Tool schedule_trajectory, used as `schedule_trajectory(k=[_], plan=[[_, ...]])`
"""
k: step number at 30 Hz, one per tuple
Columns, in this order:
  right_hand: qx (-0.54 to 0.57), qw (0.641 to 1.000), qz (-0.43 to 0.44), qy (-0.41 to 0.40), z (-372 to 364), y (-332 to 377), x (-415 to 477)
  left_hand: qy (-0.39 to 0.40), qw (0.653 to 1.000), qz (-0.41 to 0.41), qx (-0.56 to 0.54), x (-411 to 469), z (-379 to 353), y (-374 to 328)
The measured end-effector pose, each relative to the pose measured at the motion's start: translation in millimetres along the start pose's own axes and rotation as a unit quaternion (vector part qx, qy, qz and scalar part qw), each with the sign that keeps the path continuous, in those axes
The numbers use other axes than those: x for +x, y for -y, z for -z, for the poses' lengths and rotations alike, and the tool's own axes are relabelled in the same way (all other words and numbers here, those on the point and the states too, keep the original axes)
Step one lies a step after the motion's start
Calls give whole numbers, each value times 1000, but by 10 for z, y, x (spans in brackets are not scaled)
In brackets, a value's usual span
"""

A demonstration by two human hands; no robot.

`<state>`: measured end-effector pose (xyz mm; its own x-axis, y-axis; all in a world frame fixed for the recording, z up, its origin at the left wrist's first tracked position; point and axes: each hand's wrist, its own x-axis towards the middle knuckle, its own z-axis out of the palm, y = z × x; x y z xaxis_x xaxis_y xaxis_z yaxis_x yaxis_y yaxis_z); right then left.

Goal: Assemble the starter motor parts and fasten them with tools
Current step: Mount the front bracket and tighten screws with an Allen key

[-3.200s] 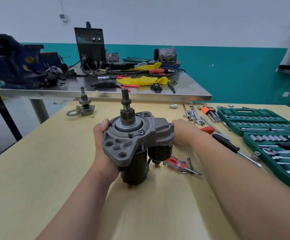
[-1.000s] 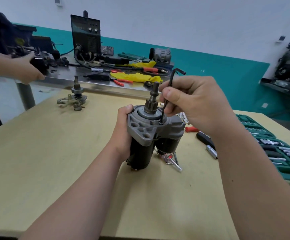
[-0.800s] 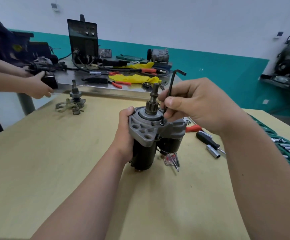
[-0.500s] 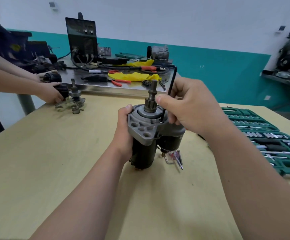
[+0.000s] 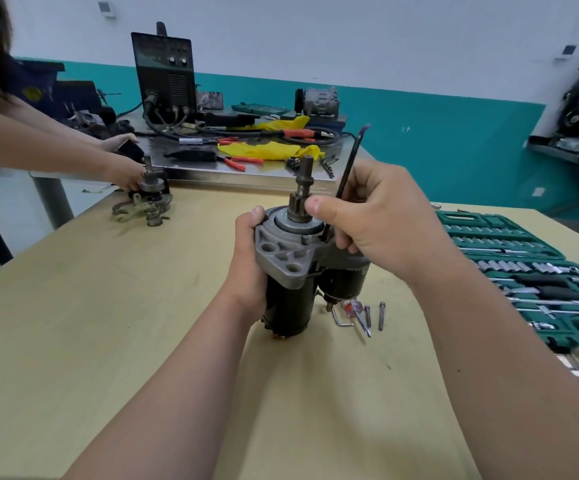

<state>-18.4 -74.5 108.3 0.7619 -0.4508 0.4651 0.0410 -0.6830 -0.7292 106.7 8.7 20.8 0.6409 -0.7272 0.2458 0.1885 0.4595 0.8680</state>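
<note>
The starter motor (image 5: 295,271) stands upright on the wooden table (image 5: 90,323), grey nose housing and pinion shaft on top, black body below. My left hand (image 5: 248,265) grips its left side. My right hand (image 5: 374,223) pinches a black hex key (image 5: 345,178) between thumb and fingers. The key stands nearly upright and its lower tip sits in a bolt on the housing's top right.
Loose bolts, a bent key and a small red screwdriver (image 5: 359,315) lie right of the motor. An open green socket set (image 5: 530,271) fills the right side. Another person's hands (image 5: 125,171) hold a pinion and lever assembly (image 5: 147,202) at the far left. A cluttered steel bench (image 5: 246,168) stands behind.
The hex key has turned in my right hand, its bent top end swinging from left to right. The other person's hands have reached the pinion assembly. My left hand keeps its grip.
</note>
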Motion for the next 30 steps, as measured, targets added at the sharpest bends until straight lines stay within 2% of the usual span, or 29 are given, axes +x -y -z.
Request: schedule_trajectory(k=[4,6,8,12,14,18,21,25,30], plan=[[126,988,-9,87,89,38,25,14,1000,5,-15,-1,10,-15],[151,980,-9,129,155,57,41,21,1000,3,-23,0,25,-12],[116,985,0,129,169,77,47,22,999,-2,-23,-2,38,-9],[-25,999,29,26,43,65,30,16,1000,-7,3,2,27,-3],[-42,999,21,10,13,58,13,10,1000,-9,7,5,20,-1],[41,994,12,96,131,107,-5,17,1000,-9,3,7,34,-7],[59,990,15,124,171,125,2,23,1000,-11,-5,0,49,-14],[103,975,-45,193,213,132,40,28,999,-20,-15,-23,58,-3],[53,981,-27,186,236,147,70,20,1000,-8,-17,-24,43,-16]])
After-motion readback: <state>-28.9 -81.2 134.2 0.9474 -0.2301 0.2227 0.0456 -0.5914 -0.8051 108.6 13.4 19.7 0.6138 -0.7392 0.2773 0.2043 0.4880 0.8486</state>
